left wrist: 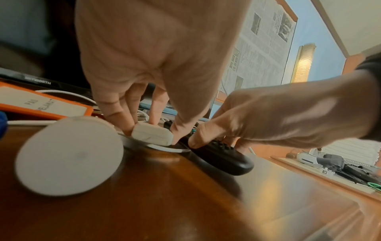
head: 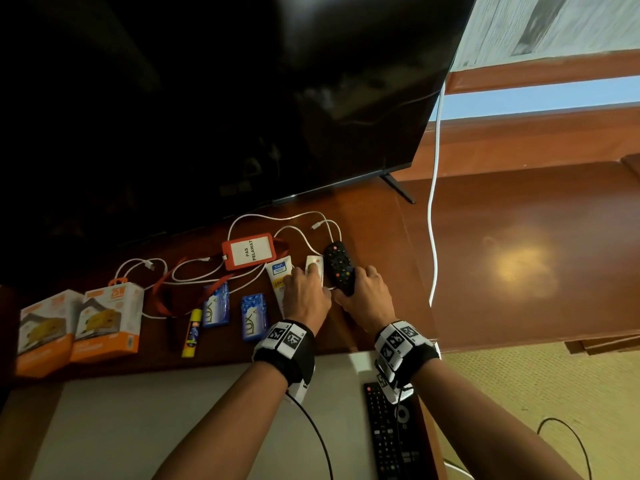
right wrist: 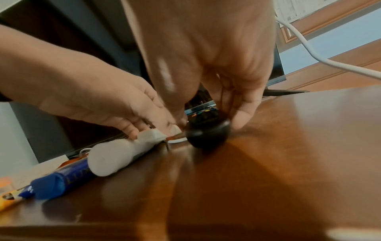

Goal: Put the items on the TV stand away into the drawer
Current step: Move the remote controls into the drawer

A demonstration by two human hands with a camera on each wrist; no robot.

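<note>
On the wooden TV stand (head: 485, 258) my right hand (head: 349, 289) grips the near end of a small black remote (head: 338, 261), thumb on one side and fingers on the other; its rounded end (right wrist: 207, 130) is just above the wood. Beside it my left hand (head: 313, 277) pinches a small white charger block (left wrist: 152, 133) between fingers and thumb. A white tube (head: 278, 278) lies just left of that hand. Below the stand's front edge the drawer (head: 173, 410) stands open, with a long black remote (head: 388, 434) in it.
Left along the stand lie an orange badge holder (head: 249, 252), two blue soap bars (head: 216, 304), a yellow glue stick (head: 192, 332), two orange-white boxes (head: 107, 322) and looping white cables (head: 194, 271). The TV (head: 207, 98) looms behind; a white cable (head: 434, 202) hangs at right.
</note>
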